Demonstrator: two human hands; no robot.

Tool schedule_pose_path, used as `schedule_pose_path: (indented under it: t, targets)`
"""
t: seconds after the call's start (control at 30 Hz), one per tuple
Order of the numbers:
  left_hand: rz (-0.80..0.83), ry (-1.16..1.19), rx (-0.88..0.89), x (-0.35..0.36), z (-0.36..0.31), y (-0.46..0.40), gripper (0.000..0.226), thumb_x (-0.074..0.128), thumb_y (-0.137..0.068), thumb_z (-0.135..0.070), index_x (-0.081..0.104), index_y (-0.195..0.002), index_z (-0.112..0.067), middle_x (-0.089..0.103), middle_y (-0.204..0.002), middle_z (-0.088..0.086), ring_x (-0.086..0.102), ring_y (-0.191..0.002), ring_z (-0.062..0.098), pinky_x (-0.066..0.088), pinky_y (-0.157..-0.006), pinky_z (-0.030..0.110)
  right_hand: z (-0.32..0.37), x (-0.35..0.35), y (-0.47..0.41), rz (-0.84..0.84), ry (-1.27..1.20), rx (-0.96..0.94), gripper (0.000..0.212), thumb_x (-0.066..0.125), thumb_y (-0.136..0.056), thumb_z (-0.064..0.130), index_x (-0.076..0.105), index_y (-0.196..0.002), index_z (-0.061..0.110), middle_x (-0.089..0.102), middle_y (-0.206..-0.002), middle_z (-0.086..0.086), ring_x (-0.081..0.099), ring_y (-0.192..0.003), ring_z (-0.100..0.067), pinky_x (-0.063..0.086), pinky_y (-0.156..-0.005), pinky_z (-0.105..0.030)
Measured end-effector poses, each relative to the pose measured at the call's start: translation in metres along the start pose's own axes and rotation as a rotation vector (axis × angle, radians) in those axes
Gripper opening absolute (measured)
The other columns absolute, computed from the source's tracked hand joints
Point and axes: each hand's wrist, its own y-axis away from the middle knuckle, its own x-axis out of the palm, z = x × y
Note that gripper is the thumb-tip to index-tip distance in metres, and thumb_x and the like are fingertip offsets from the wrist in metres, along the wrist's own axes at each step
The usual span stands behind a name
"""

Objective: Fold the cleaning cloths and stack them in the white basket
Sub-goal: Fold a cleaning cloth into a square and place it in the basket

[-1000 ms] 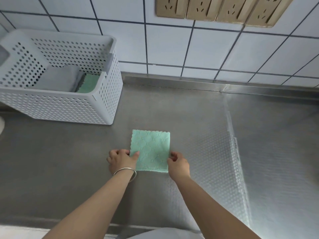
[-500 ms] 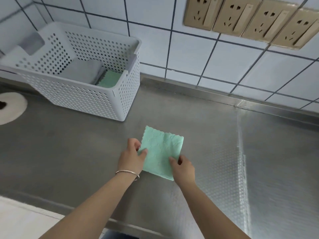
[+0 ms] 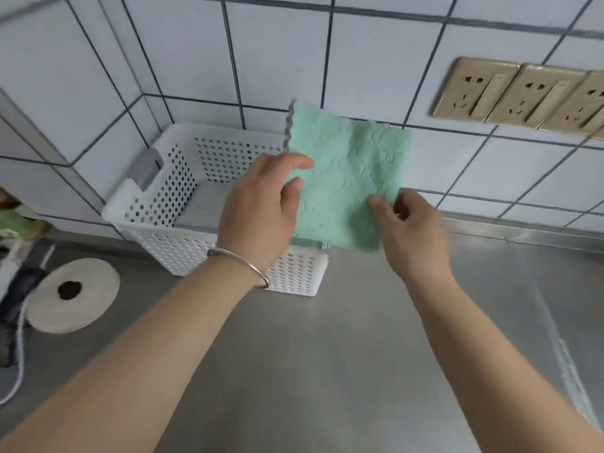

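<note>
A folded green cleaning cloth (image 3: 351, 178) is held up in the air over the right end of the white basket (image 3: 157, 204). My left hand (image 3: 261, 207), with a metal bangle on the wrist, pinches the cloth's left edge. My right hand (image 3: 411, 230) pinches its lower right corner. The perforated basket stands on the steel counter against the tiled wall. Inside it lies a grey folded cloth (image 3: 206, 204), and a strip of another green cloth (image 3: 307, 244) shows just below the held one. Most of the basket's inside is hidden by my hands.
A roll of white paper (image 3: 73, 294) lies on the counter left of the basket, beside a white cord (image 3: 18, 354) and dark clutter at the left edge. Gold wall sockets (image 3: 519, 93) sit on the tiles at the upper right. The steel counter (image 3: 343, 371) stretches toward me.
Both hands lifted the green cloth off the counter and carried it up and left to the basket. My view turned left, bringing the basket closer and the paper roll into sight.
</note>
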Motion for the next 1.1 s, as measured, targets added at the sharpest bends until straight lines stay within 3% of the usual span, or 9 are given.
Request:
schedule_pose_path:
  t: [0.1, 0.17, 0.27, 0.4, 0.6, 0.7, 0.8, 0.97, 1.1]
  targets:
    - [0.103, -0.034, -0.064, -0.023, 0.045, -0.042, 0.025, 0.05, -0.092, -0.016, 0.059, -0.114, -0.025, 0.057, -0.093, -0.006, 0.05, -0.075, 0.009, 0.037, -0.071, 0.022, 0.037, 0.042, -0.031, 0.049, 0.05, -0.009, 0.028, 0.056, -0.089, 0.029, 0.06, -0.089, 0.001, 0.06, -0.08, -0.007, 0.054, -0.074, -0.024, 0.042, -0.061, -0.023]
    - [0.197, -0.018, -0.119, -0.022, 0.076, -0.066, 0.024, 0.052, -0.091, -0.014, 0.059, -0.111, -0.026, 0.045, -0.069, -0.01, 0.04, -0.057, 0.005, 0.032, -0.058, 0.024, 0.047, 0.071, -0.049, 0.089, 0.13, 0.015, 0.024, 0.054, -0.091, 0.025, 0.057, -0.093, 0.001, 0.057, -0.081, -0.007, 0.051, -0.079, -0.027, 0.039, -0.06, -0.031]
    - [0.399, -0.034, -0.216, -0.002, 0.117, -0.085, 0.023, 0.053, -0.092, -0.014, 0.057, -0.11, -0.026, 0.047, -0.065, -0.003, 0.041, -0.05, 0.011, 0.034, -0.049, 0.023, 0.042, 0.107, -0.072, 0.081, 0.266, 0.085, 0.019, 0.049, -0.088, 0.009, 0.046, -0.107, 0.008, 0.053, -0.088, -0.005, 0.05, -0.082, -0.026, 0.038, -0.064, -0.03]
    - [0.632, -0.151, -0.251, 0.033, 0.16, -0.105, 0.022, 0.056, -0.09, -0.017, 0.054, -0.11, -0.024, 0.051, -0.077, -0.001, 0.046, -0.062, 0.012, 0.037, -0.054, 0.025, 0.031, 0.148, -0.105, 0.218, 0.628, 0.13, 0.049, 0.039, -0.086, -0.006, 0.03, -0.133, 0.001, 0.058, -0.112, -0.016, 0.057, -0.107, -0.036, 0.044, -0.076, -0.037]
    - [0.942, -0.235, -0.239, 0.09, 0.197, -0.103, 0.034, 0.062, -0.084, -0.016, 0.052, -0.117, -0.019, 0.055, -0.099, 0.008, 0.05, -0.081, 0.019, 0.039, -0.071, 0.024, -0.002, 0.188, -0.125, 0.466, 1.021, 0.205, 0.037, 0.039, -0.092, -0.001, 0.042, -0.129, 0.002, 0.05, -0.128, -0.013, 0.052, -0.119, -0.032, 0.048, -0.085, -0.037]
    - [0.995, -0.227, -0.232, 0.106, 0.206, -0.098, 0.036, 0.062, -0.085, -0.015, 0.05, -0.119, -0.016, 0.053, -0.095, 0.009, 0.051, -0.084, 0.022, 0.037, -0.07, 0.022, -0.022, 0.195, -0.131, 0.522, 0.983, 0.259, 0.032, 0.039, -0.093, 0.0, 0.049, -0.123, 0.002, 0.055, -0.108, -0.01, 0.053, -0.117, -0.031, 0.046, -0.082, -0.035]
    - [1.009, -0.25, -0.223, 0.113, 0.211, -0.092, 0.038, 0.062, -0.084, -0.017, 0.049, -0.12, -0.016, 0.051, -0.09, 0.006, 0.053, -0.086, 0.023, 0.036, -0.07, 0.022, -0.036, 0.201, -0.134, 0.533, 0.958, 0.349, 0.033, 0.04, -0.092, -0.002, 0.048, -0.124, 0.001, 0.053, -0.126, -0.014, 0.052, -0.119, -0.031, 0.046, -0.087, -0.035]
    - [1.036, -0.324, -0.129, 0.119, 0.214, -0.087, 0.04, 0.06, -0.085, -0.022, 0.048, -0.123, -0.019, 0.056, -0.113, 0.009, 0.055, -0.102, 0.026, 0.04, -0.081, 0.026, -0.045, 0.206, -0.137, 0.558, 1.061, 0.375, 0.035, 0.041, -0.091, -0.002, 0.049, -0.125, 0.001, 0.053, -0.129, -0.016, 0.053, -0.118, -0.034, 0.048, -0.088, -0.038]
    - [0.995, -0.425, -0.04, 0.11, 0.211, -0.091, 0.051, 0.061, -0.081, -0.046, 0.047, -0.128, -0.029, 0.041, -0.129, 0.007, 0.048, -0.115, 0.026, 0.044, -0.095, 0.036, -0.043, 0.21, -0.136, 0.585, 1.117, 0.359, 0.038, 0.044, -0.09, -0.002, 0.047, -0.128, 0.003, 0.054, -0.129, -0.013, 0.054, -0.118, -0.032, 0.048, -0.084, -0.037]
